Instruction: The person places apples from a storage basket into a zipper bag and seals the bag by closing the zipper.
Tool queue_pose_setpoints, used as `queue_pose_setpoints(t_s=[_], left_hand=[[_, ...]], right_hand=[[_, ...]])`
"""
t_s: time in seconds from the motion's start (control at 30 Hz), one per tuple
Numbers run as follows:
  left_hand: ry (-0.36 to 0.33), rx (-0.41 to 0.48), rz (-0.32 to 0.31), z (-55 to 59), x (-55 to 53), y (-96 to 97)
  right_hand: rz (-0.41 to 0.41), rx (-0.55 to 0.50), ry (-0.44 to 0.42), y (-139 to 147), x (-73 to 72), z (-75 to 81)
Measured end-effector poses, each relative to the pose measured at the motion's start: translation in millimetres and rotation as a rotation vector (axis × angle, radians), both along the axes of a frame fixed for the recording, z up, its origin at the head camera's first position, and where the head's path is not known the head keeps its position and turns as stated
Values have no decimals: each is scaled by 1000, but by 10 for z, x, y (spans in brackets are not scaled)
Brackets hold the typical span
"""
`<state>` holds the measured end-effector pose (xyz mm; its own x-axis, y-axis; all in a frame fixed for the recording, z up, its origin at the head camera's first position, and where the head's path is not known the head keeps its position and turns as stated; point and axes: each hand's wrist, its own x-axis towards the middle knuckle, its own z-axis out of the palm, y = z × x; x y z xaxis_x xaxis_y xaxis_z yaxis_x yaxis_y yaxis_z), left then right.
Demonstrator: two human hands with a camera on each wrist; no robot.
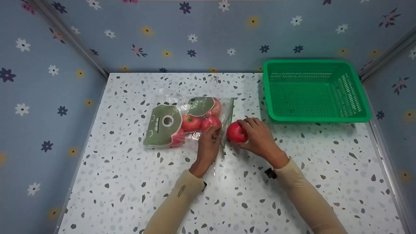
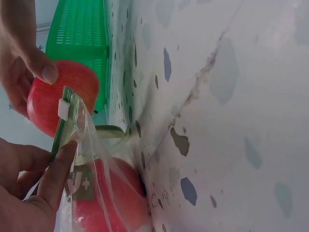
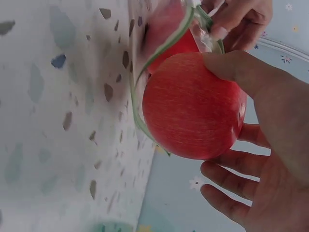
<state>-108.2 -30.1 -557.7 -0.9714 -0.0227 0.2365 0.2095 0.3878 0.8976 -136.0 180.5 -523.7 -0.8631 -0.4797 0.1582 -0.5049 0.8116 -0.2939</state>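
A clear zip bag (image 1: 162,126) with a green cartoon print lies on the table, several red apples (image 1: 191,123) inside it. My left hand (image 1: 208,148) pinches the bag's edge near its green-rimmed mouth, and a white slider (image 2: 63,109) shows on that rim in the left wrist view. Just outside the mouth, my right hand (image 1: 260,138) holds a red apple (image 1: 237,132) between thumb and fingers. In the right wrist view this apple (image 3: 193,106) overlaps the mouth of the bag, which stands partly spread.
A green plastic basket (image 1: 317,118) with mesh sides stands at the back right, by the wall. The speckled white table (image 1: 123,198) is bordered by flower-patterned blue walls (image 1: 214,39) at the back and both sides.
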Motion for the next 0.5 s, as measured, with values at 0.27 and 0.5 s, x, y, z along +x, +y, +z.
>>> queue_pose_setpoints(t_s=[0.27, 0.5], left_hand=[[-11, -23, 1, 2, 9, -4], [-30, -47, -8, 24, 11, 0]], right_hand=[[-52, -59, 7, -138, -15, -107], [-99, -73, -46, -234, -31, -111]])
